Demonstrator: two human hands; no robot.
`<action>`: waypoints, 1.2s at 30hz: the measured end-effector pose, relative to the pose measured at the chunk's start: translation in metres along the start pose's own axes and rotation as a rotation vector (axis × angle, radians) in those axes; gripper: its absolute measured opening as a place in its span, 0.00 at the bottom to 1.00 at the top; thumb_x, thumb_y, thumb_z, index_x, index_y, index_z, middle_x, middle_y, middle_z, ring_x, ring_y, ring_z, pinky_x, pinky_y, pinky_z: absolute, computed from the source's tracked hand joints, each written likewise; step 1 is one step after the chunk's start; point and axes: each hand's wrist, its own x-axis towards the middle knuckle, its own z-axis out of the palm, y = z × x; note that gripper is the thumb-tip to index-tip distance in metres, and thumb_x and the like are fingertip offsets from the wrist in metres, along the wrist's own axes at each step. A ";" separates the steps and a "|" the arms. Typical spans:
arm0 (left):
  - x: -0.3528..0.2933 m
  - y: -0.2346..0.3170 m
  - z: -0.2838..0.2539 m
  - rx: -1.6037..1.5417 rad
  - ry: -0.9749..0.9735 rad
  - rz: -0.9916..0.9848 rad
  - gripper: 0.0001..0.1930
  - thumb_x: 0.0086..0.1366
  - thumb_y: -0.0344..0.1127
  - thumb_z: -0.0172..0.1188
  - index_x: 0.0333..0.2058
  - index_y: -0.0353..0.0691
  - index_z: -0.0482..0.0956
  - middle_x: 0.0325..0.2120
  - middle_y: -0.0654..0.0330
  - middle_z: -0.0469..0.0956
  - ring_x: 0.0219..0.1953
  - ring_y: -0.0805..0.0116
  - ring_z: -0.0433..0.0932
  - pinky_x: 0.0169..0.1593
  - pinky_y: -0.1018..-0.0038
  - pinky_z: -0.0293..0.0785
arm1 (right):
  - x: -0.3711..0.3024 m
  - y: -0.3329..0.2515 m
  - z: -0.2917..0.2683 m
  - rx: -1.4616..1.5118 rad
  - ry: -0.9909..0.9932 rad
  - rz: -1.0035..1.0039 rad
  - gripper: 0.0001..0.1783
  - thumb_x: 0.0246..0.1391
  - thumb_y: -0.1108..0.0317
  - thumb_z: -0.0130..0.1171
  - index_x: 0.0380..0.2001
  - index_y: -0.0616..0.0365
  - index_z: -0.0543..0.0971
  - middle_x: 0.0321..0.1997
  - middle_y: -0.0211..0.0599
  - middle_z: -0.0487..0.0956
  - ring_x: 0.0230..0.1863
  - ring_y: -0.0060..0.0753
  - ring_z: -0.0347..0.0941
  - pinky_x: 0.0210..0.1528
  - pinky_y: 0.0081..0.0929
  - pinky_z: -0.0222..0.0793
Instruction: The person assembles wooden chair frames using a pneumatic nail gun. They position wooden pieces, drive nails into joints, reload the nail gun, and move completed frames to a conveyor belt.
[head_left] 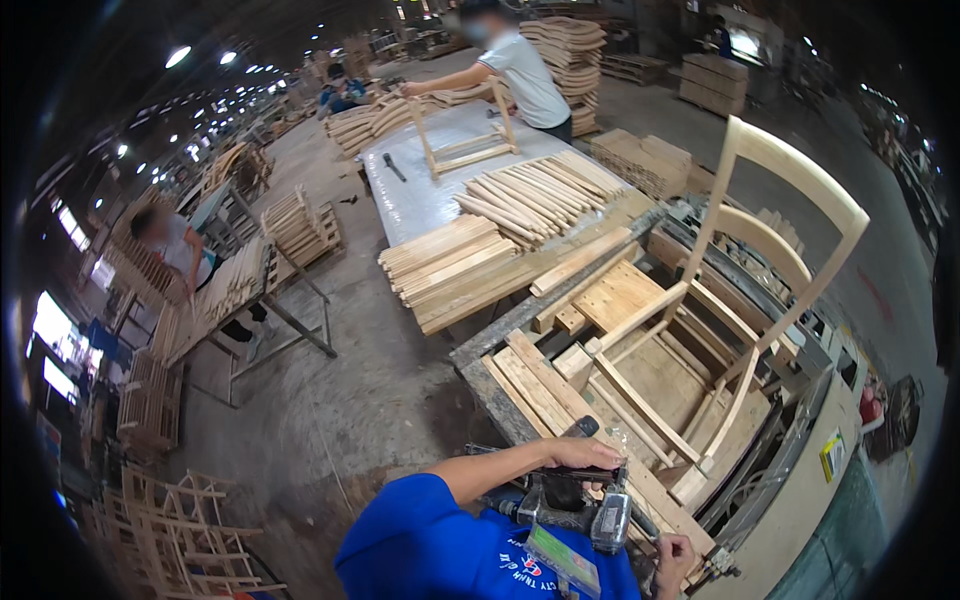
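A black-and-silver power tool, which looks like a nail gun (610,522), is held close against my blue shirt. My left hand (583,455) is closed over its dark upper part, and the fingertips are partly hidden. To the right of the tool, my right hand (674,562) is curled shut beside a thin dark rod. Whatever its fingers hold is too small to make out. Just beyond my left hand, a dark rounded tool end (580,428) lies by the boards. A pale wooden chair frame (665,420) stands tilted in the wooden jig (610,300) in front of me.
Past the jig, a table (405,210) bears wooden sticks (535,200), slats (445,260), a hammer (394,167) and a small wooden frame (465,150) that a co-worker (525,75) touches. Another person (175,245) works at a bench on the left. Chair parts (185,535) stand lower left.
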 end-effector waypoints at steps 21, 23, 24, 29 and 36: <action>0.001 0.015 0.007 -0.018 0.077 -0.090 0.16 0.79 0.39 0.52 0.53 0.31 0.76 0.33 0.59 0.82 0.33 0.76 0.80 0.38 0.78 0.78 | -0.027 -0.030 0.053 0.634 -0.006 0.346 0.09 0.66 0.67 0.63 0.42 0.62 0.81 0.26 0.29 0.79 0.20 0.15 0.72 0.20 0.19 0.72; -0.001 0.015 0.008 0.012 0.087 -0.088 0.17 0.79 0.40 0.51 0.53 0.32 0.76 0.33 0.59 0.82 0.32 0.76 0.80 0.38 0.78 0.78 | -0.032 -0.032 0.054 0.568 -0.017 0.326 0.08 0.67 0.66 0.63 0.40 0.60 0.80 0.27 0.30 0.80 0.19 0.14 0.69 0.20 0.16 0.69; 0.000 0.016 0.008 0.015 0.076 -0.097 0.17 0.79 0.41 0.51 0.53 0.33 0.77 0.33 0.60 0.83 0.32 0.77 0.80 0.38 0.79 0.78 | -0.028 -0.038 0.053 0.511 -0.019 0.306 0.08 0.67 0.65 0.63 0.40 0.60 0.80 0.27 0.31 0.80 0.19 0.13 0.69 0.20 0.15 0.68; 0.007 0.020 0.010 0.072 0.040 -0.105 0.18 0.80 0.44 0.50 0.49 0.35 0.79 0.32 0.62 0.83 0.32 0.79 0.79 0.37 0.80 0.77 | 0.017 -0.103 0.059 0.022 -0.068 -0.234 0.07 0.64 0.70 0.63 0.37 0.64 0.83 0.31 0.36 0.83 0.26 0.28 0.78 0.32 0.26 0.75; 0.009 0.027 0.011 0.094 0.045 -0.070 0.17 0.80 0.45 0.51 0.46 0.36 0.80 0.31 0.62 0.83 0.31 0.79 0.78 0.37 0.81 0.76 | 0.054 -0.125 0.088 -0.179 -0.247 -0.424 0.05 0.60 0.73 0.64 0.35 0.65 0.85 0.31 0.45 0.85 0.32 0.37 0.84 0.36 0.29 0.76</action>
